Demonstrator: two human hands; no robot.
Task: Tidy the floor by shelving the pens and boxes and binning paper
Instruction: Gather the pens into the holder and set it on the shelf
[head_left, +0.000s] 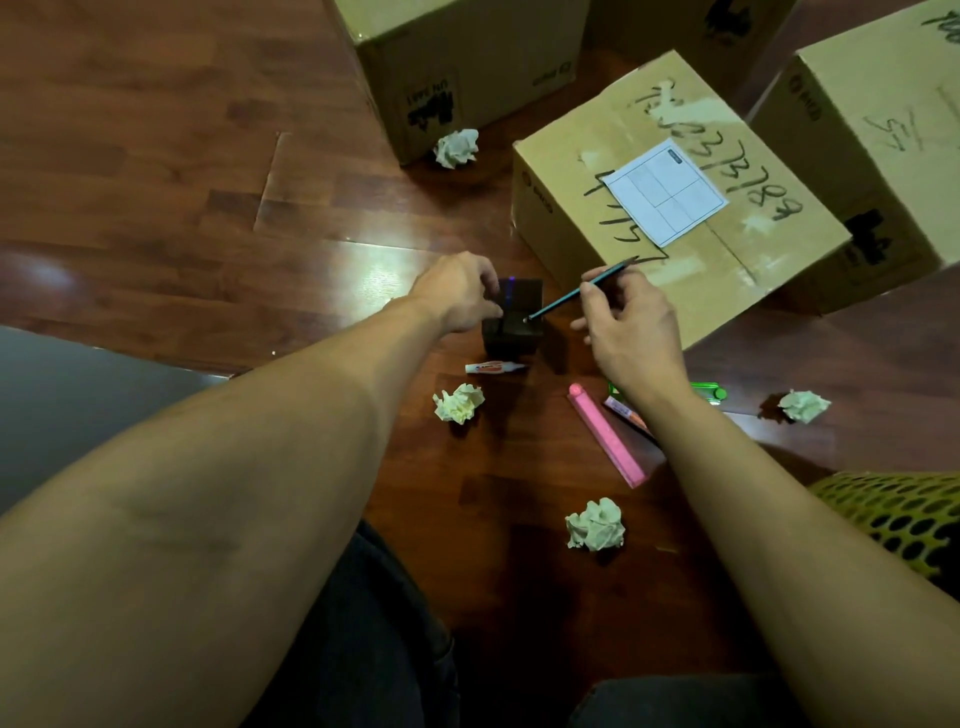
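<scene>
A small black pen holder (519, 319) stands on the wooden floor. My left hand (457, 293) grips its left side. My right hand (626, 327) pinches a dark teal pencil (582, 291), whose lower end is at the holder's open top. On the floor lie a white correction pen (493, 368), a pink ruler-like case (608, 434), a green item (706, 391) partly under my right wrist, and several crumpled paper balls, such as the paper ball (460, 402), the paper ball (595, 525), the paper ball (802, 405) and the paper ball (457, 147).
Several cardboard boxes stand behind: one with a white label (675, 171), one at the back (467, 67), one at the right (872, 119). A yellow-green perforated bin (904, 514) sits at the right edge. My knees fill the bottom of the view.
</scene>
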